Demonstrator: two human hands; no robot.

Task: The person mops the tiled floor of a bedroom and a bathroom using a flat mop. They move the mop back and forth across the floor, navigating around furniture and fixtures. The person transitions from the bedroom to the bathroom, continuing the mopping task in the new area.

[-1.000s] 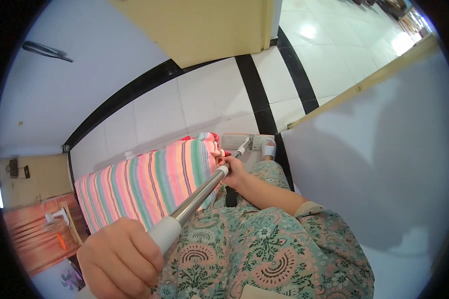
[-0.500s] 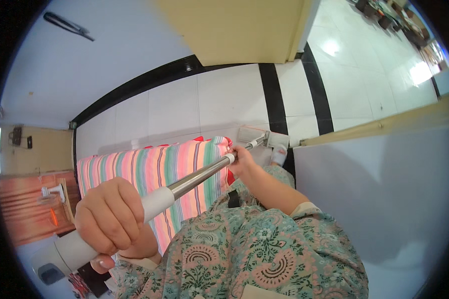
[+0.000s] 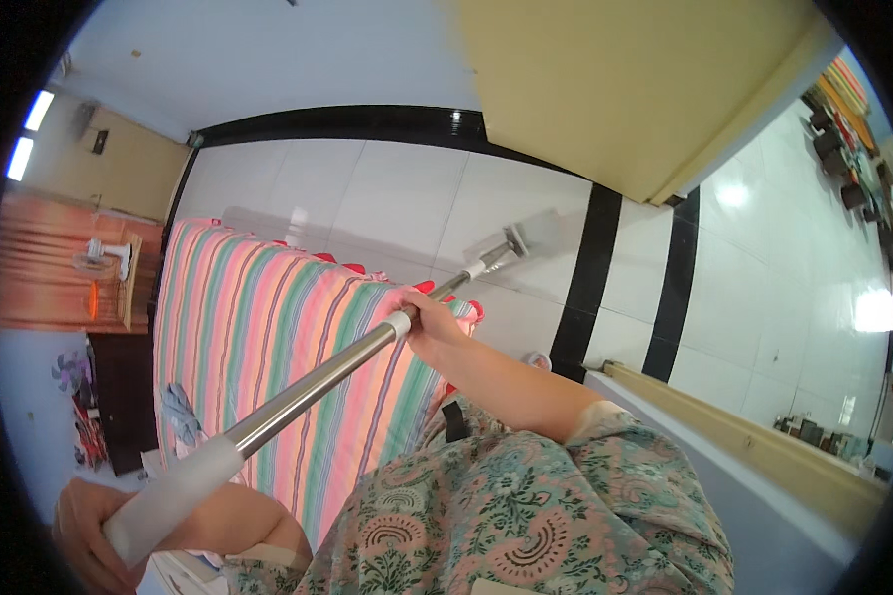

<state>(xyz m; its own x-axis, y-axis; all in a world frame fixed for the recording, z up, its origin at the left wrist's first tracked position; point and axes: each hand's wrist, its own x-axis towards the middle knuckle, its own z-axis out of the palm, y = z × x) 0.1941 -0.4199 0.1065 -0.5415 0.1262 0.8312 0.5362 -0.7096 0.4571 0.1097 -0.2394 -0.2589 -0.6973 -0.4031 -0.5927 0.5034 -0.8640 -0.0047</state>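
I hold a flat mop [image 3: 319,387] with a steel pole and a white handle, slanting from lower left up toward the right. My left hand [image 3: 87,531] is closed round the handle's upper end, partly at the dark rim of the view. Farther down, just past a white collar, the pole is gripped by my right hand [image 3: 433,325]. The mop head [image 3: 518,241] rests on the white tiled floor [image 3: 367,193], smeared by motion. Below the pole lies a bed with a striped pink, green and white cover [image 3: 258,317], its edge close to my right hand.
A cream door [image 3: 645,89] stands at the far side, beside a black skirting [image 3: 337,121]. Black bands [image 3: 590,248] cross the floor. At right a door edge [image 3: 744,436] is near my arm. A white fan [image 3: 114,260] stands far left; a grey cloth [image 3: 180,412] lies on the bed.
The mop head has moved away from my foot, out onto the tiles. My left hand has shifted lower and left with the handle; the view has turned, showing more of the bed.
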